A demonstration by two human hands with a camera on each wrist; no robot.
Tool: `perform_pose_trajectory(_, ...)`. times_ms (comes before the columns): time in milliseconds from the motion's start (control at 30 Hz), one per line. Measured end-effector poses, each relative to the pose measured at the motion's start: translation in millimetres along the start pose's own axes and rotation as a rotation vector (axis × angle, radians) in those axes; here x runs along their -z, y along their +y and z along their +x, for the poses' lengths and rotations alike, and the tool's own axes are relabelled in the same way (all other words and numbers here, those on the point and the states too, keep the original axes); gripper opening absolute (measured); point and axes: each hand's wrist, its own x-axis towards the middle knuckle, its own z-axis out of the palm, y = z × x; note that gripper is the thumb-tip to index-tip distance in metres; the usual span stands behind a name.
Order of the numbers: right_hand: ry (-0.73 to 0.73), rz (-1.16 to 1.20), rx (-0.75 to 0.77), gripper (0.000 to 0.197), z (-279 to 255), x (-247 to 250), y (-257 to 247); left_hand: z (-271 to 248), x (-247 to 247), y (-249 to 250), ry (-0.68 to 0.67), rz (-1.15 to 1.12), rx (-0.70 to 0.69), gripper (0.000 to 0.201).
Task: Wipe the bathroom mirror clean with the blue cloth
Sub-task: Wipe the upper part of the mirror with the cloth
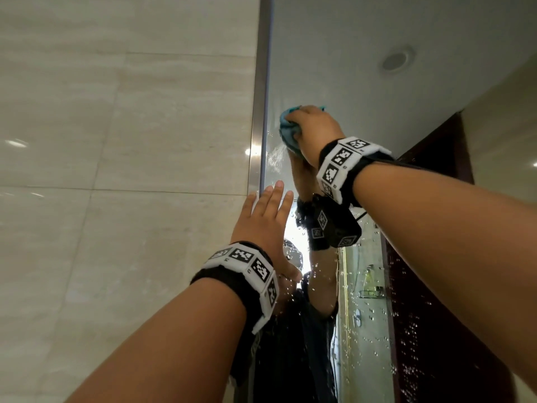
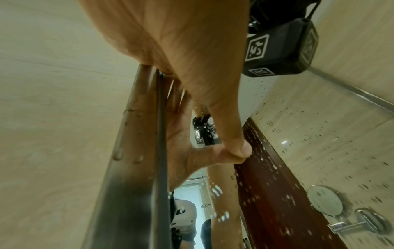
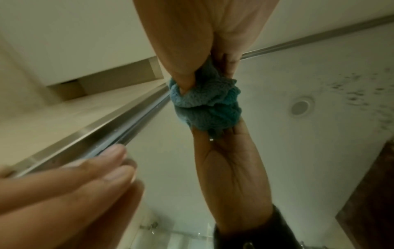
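Note:
The bathroom mirror [image 1: 334, 62] fills the right half of the head view, its glass speckled with water drops lower down. My right hand [image 1: 312, 128] grips a bunched blue cloth [image 1: 287, 129] and presses it on the glass near the mirror's left edge. In the right wrist view the blue cloth [image 3: 204, 99] is wadded between the fingers and meets its own reflection. My left hand [image 1: 266, 213] lies flat with straight fingers against the mirror's left edge, below the right hand; in the left wrist view the left hand [image 2: 192, 84] touches the glass beside the metal frame [image 2: 136, 151].
A brushed metal frame strip [image 1: 260, 112] runs up the mirror's left side, with beige wall tiles [image 1: 116, 141] beyond it. The mirror reflects a dark wooden door, a ceiling light [image 1: 396, 59] and a round wall-mounted shaving mirror [image 2: 325, 200].

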Motion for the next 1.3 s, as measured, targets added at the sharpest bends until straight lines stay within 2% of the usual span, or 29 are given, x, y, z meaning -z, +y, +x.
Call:
perform_pose_trajectory(67, -0.034, -0.015, 0.003, 0.041, 3, 0, -4, 0, 4, 0, 0.012, -0.021, -0.011, 0.138)
perform_pose_trajectory(200, -0.169, -0.083, 0.130, 0.050, -10, 1, -13, -1, 3, 1, 0.013, 0.005, -0.022, 0.139)
perform_pose_trajectory(367, -0.189, -0.121, 0.236, 0.058, -35, -4, -8, -2, 7, -2, 0.047, -0.011, -0.021, 0.139)
perform_pose_trajectory(567, -0.093, -0.012, 0.033, 0.048, -24, 1, 19, -3, 3, -8, 0.002, -0.052, 0.037, 0.143)
perform_pose_trajectory(633, -0.043, 0.040, 0.093, 0.047, -40, -12, 16, -1, 4, -7, -0.005, -0.055, 0.041, 0.144)
perform_pose_trajectory(733, 0.003, -0.019, 0.233, 0.057, -81, -36, 13, -1, 5, -5, -0.016, -0.043, 0.053, 0.144)
perform_pose_trajectory(833, 0.006, -0.073, 0.279, 0.056, -84, -33, 29, 0, 5, -6, -0.016, -0.041, 0.060, 0.145)
perform_pose_trajectory(867, 0.028, -0.050, 0.228, 0.052, -77, -26, 35, -1, 5, -6, -0.017, -0.051, 0.058, 0.144)
perform_pose_trajectory(967, 0.026, 0.108, -0.074, 0.042, -62, -3, 50, -2, 8, -5, -0.021, -0.072, 0.066, 0.143)
perform_pose_trajectory(1033, 0.030, 0.091, -0.151, 0.048, -74, -9, 42, -3, 10, -5, -0.027, -0.067, 0.071, 0.142)
perform_pose_trajectory(1100, 0.018, -0.033, -0.035, 0.059, -98, -22, 21, -3, 12, -3, -0.026, -0.034, 0.076, 0.143)
perform_pose_trajectory(1200, -0.051, -0.116, 0.169, 0.062, -122, -36, 6, -2, 18, 3, -0.038, 0.040, 0.099, 0.141)
perform_pose_trajectory(1233, -0.079, -0.107, 0.183, 0.063, -120, -33, 11, -1, 20, 6, -0.040, 0.058, 0.101, 0.140)
perform_pose_trajectory(1300, -0.063, -0.030, 0.095, 0.059, -110, -22, 23, 0, 21, 11, -0.033, 0.039, 0.066, 0.140)
